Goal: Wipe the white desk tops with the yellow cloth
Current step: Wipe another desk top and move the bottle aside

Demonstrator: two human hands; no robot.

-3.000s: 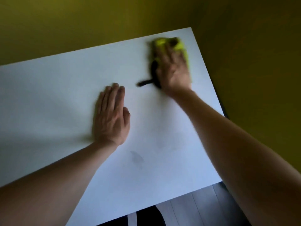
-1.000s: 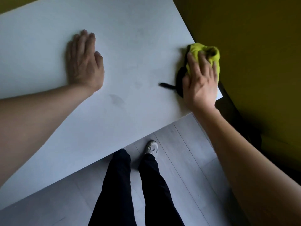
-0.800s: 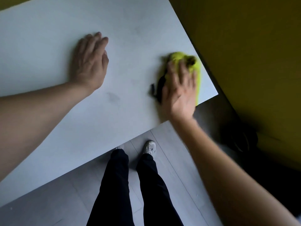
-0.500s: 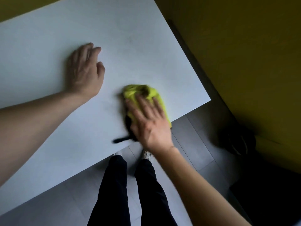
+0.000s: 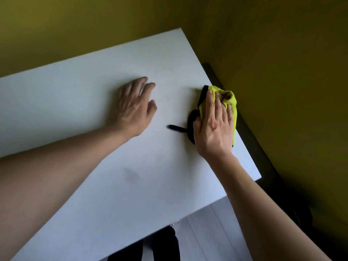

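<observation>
Wiping back out: right hand, fingers flat on the yellow cloth, has swept it from the near edge to right-center of frame by the desk side edge; left hand stays braced, open. Smudge remains.

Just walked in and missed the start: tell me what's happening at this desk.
A person is wiping a white desk top. The right hand presses a yellow cloth flat against the surface near the desk's right edge, fingers straight over it. The left hand rests on the desk, apparently as a brace. A faint dark smudge shows nearer the person, away from the cloth.
</observation>
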